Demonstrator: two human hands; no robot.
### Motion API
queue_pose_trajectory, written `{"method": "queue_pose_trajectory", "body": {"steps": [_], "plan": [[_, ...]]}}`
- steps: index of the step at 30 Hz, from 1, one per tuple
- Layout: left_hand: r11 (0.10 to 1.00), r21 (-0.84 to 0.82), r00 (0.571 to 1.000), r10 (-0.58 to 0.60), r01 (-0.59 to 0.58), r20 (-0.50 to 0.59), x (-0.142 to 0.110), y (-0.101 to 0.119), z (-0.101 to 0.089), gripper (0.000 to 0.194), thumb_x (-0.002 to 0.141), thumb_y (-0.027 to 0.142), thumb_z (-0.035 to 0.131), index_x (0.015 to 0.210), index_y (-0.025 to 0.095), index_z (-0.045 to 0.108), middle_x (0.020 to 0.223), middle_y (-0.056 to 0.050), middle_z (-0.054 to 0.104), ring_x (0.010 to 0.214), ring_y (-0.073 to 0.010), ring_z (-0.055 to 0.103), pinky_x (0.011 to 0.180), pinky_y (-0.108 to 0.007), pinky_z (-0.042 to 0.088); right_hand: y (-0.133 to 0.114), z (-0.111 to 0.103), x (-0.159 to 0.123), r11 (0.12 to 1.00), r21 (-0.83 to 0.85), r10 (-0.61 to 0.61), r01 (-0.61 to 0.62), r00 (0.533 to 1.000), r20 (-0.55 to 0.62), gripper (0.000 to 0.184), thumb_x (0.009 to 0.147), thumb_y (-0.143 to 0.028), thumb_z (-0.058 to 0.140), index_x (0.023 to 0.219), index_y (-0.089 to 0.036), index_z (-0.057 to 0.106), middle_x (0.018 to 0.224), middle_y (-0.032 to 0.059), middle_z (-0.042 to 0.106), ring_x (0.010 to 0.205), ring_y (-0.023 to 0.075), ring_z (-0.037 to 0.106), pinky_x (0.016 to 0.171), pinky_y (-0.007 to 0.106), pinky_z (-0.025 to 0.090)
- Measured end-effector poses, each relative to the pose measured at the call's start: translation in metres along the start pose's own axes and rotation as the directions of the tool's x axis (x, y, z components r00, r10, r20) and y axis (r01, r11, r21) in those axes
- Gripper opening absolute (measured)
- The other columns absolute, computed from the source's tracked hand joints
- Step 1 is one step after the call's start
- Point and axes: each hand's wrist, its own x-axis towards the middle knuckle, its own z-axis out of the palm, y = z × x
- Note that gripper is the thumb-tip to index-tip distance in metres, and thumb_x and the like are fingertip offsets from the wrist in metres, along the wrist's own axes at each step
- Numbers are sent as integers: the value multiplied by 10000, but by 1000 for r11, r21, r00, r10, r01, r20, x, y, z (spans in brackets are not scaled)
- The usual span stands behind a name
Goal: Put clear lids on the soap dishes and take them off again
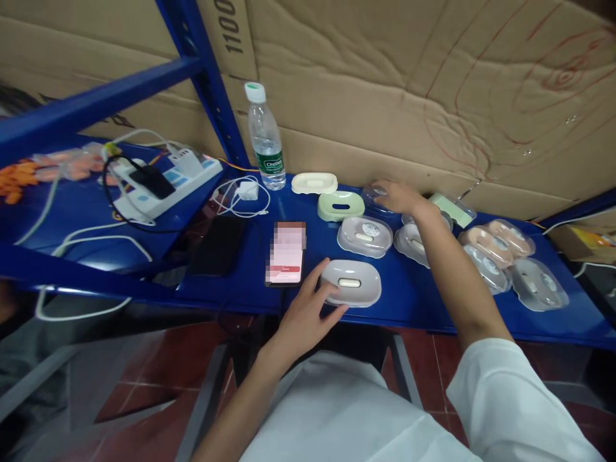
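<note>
My left hand (310, 311) holds the left end of a pale grey soap dish (368, 290), fingers and thumb on its rim. The dish lies flat near the table's front edge, with a small whitish insert in its middle slot. Farther back, my right hand (393, 194) reaches across, its fingers closed on a clear plastic lid (378, 204). Just left of that lid is a green soap dish (341, 205), and behind it a cream one (314, 183). A lidded grey soap dish (364, 236) sits between my hands; another lidded dish (411, 242) is under my right forearm.
Several lidded dishes (498, 247) crowd the right side, near a green one (452, 210). To the left are a lit phone (287, 253), a water bottle (267, 144), a white charger (248, 190) and a power strip (168, 189). Cardboard (360, 83) stands behind.
</note>
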Motion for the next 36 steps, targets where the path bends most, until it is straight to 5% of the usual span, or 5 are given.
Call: {"method": "queue_pose_trajectory", "body": {"steps": [7,19,26,30,36], "plan": [[1000,1,1000,14,-14,-14,4,-1,3,171,1037,318,674,1187,247,632,1759,-119,323,1609,-312,410,1270,-512,460,36,12,-43,985,96,139,-144,989,56,780,903,-515,789,1567,-191,538,1477,201,625,1371,379,605,1145,573,497],[999,-43,1000,-12,11,-9,6,-1,0,146,1005,312,730,1100,245,642,1712,-96,393,1582,-303,450,1295,-517,425,37,3,-22,922,350,147,-167,986,84,747,815,-446,879,1474,-182,646,1422,125,705,1254,310,685,1135,501,540],[993,-121,990,-5,-13,-144,4,-6,6,704,897,235,870,1480,304,482,1689,-142,427,1578,-313,453,1280,-549,440,-45,-15,-141,928,330,13,172,870,-493,760,881,-567,840,1547,-302,585,1614,117,550,1507,374,513,1254,614,432],[984,-146,970,69,-105,-234,2,-10,5,972,863,343,912,1644,357,333,1766,-167,287,1647,-357,321,1290,-598,407,-103,17,-217,859,416,-115,299,904,-412,751,939,-485,805,1619,-376,505,1653,101,501,1513,326,525,1230,548,501],[989,-23,968,138,-146,-210,0,-5,2,841,940,346,833,1651,381,385,1738,-144,386,1591,-354,438,1262,-586,457,-126,51,-224,813,461,-194,356,912,-363,705,1034,-407,696,1676,-388,407,1728,85,419,1629,325,361,1301,616,395]]}}
